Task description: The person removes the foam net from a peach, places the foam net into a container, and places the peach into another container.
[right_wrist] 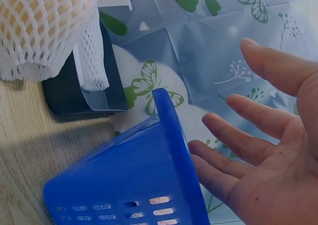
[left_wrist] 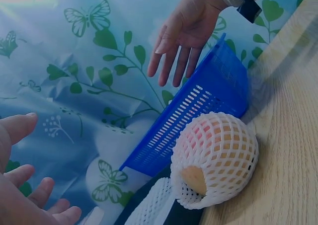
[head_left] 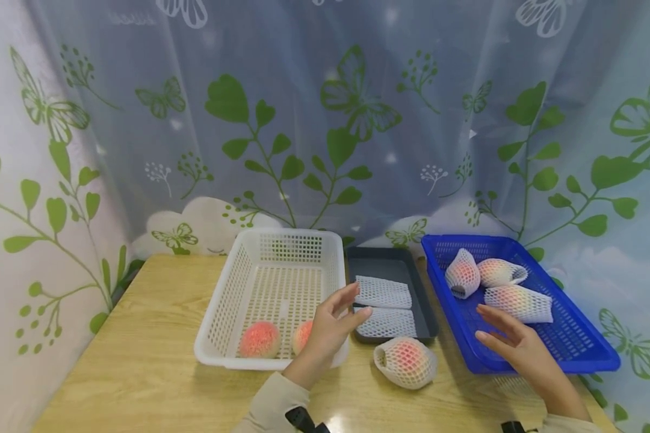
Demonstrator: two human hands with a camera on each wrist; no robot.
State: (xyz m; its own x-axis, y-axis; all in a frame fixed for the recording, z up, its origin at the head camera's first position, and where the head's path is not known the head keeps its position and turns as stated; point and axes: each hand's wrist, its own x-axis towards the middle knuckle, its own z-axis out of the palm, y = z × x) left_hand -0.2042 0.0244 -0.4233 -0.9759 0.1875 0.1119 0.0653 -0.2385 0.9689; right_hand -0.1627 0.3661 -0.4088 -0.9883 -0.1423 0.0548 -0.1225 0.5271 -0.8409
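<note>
My left hand [head_left: 327, 331] hovers with fingers spread over the right front corner of a white basket [head_left: 208, 349], holding nothing. It partly hides one of two bare peaches [head_left: 260, 340] in that basket. Over the blue basket's [head_left: 455, 331] near side is my right hand [head_left: 525, 355], its fingers extended and palm empty. Between the hands, a peach in a white foam net [head_left: 406, 362] lies on the table; the left wrist view shows the fruit through the net's open end. Three more netted peaches [head_left: 520, 302] are in the blue basket.
A dark tray [head_left: 379, 261] stands between the baskets, with two flat foam nets [head_left: 383, 291] in it. The wooden table [head_left: 141, 337] backs onto a curtain [head_left: 303, 108] printed with leaves and butterflies.
</note>
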